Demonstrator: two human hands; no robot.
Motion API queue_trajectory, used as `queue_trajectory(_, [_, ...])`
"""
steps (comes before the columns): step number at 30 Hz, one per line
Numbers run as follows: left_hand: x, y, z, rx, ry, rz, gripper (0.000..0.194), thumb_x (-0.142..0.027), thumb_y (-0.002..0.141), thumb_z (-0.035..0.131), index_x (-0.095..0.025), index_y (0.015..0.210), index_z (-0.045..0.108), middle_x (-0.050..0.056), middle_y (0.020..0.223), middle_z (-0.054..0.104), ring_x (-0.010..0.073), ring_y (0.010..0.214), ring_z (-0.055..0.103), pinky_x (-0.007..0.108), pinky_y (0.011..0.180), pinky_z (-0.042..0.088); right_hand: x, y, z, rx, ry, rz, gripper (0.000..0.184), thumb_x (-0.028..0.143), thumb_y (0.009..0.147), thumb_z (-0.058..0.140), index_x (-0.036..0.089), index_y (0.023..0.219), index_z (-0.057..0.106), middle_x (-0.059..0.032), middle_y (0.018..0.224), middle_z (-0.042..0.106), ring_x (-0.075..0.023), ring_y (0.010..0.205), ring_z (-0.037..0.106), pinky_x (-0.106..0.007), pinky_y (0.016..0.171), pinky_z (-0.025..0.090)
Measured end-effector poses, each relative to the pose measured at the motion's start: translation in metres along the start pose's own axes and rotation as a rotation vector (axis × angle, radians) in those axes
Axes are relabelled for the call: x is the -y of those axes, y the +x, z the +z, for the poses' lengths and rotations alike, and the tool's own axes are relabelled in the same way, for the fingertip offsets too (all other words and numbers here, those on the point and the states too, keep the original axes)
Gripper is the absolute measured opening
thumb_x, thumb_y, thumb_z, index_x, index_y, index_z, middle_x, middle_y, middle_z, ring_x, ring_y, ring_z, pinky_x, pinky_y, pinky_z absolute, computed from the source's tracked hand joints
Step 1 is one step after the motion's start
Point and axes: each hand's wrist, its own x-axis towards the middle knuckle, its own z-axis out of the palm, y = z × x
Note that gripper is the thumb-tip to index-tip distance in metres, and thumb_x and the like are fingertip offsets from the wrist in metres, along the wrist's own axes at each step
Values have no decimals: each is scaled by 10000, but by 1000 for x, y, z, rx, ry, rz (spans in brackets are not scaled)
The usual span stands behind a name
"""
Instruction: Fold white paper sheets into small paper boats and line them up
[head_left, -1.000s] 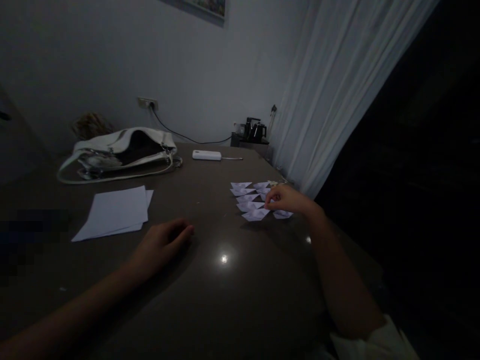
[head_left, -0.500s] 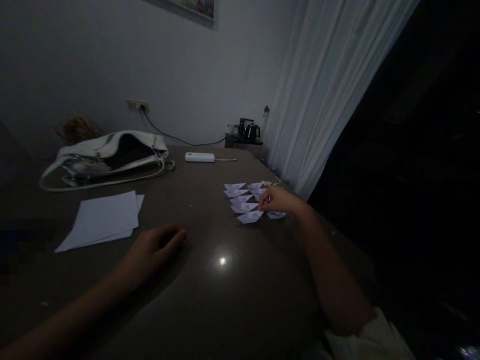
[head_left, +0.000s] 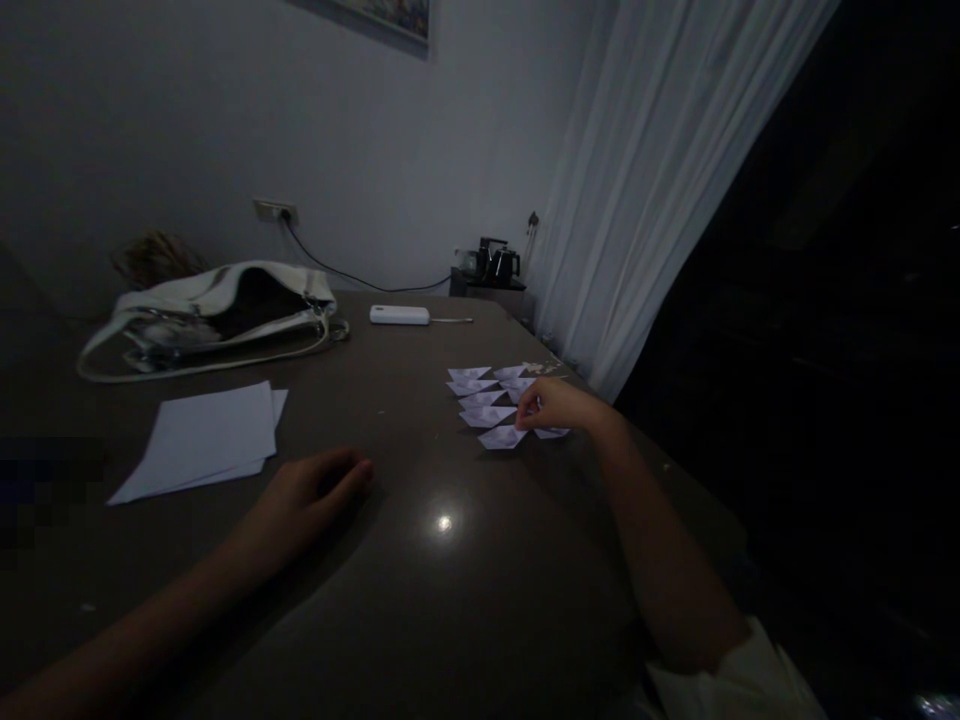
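Note:
Small folded white paper boats stand in two columns on the dark table (head_left: 420, 600). My right hand (head_left: 559, 404) is closed in a pinch at the right tip of the nearest boat in the left column, a paper boat (head_left: 501, 438) that sits on the table. The hand covers part of the right column, where another paper boat (head_left: 553, 433) shows below the fingers. Resting on the table at the left, my left hand (head_left: 311, 490) holds nothing, its thumb and fingers loosely apart. White paper sheets (head_left: 214, 435) lie stacked beyond it.
A white handbag (head_left: 217, 305) lies at the back left. A white power bank (head_left: 400, 315) with a short cable is near the far edge. Small paper scraps (head_left: 541, 368) lie behind the boats. A black kettle (head_left: 502, 263) stands past the table, beside a white curtain (head_left: 615, 200).
The nearest boat in the left column has shifted slightly to the right and towards me, with my right hand at its tip. My left hand has stayed in place.

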Motion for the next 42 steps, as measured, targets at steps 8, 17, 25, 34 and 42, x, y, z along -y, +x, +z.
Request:
queue_trajectory(8, [0,-1,-1,18,5,12,421,-554,840,384,-190,780,587,28,708,647,208,651,594,285,585,429,0,1,3,-21,-1,-33,115,235,691,689,137,727,736,-16,620,629,-110,561,505,-224,522,317])
queue_trajectory(17, [0,1,0,8,12,35,414,-541,851,381,-188,787,587,24,704,631,208,661,588,286,592,426,0,1,2,-8,9,2,151,270,694,688,127,732,720,-18,625,619,-112,563,507,-214,512,320])
queue_trajectory(25, [-6,-5,2,-38,-7,93,363,-443,884,385,-174,742,584,18,685,628,173,619,564,261,562,403,9,4,3,-387,-116,-38,354,477,800,546,165,743,704,-54,658,640,-159,603,545,-248,523,324])
queue_trajectory(34, [30,5,-72,-176,613,119,253,-352,837,495,-186,952,648,116,1035,636,280,1003,566,375,846,430,19,6,8,-591,-125,-60,352,496,831,512,207,787,708,-39,648,647,-164,579,566,-268,531,335])
queue_trajectory(42, [99,-3,-137,140,553,-177,755,-550,646,652,-219,1303,486,112,1380,476,304,1228,460,380,995,371,25,7,11,-562,-122,-70,384,519,827,487,213,760,709,-43,640,649,-169,570,563,-269,522,332])
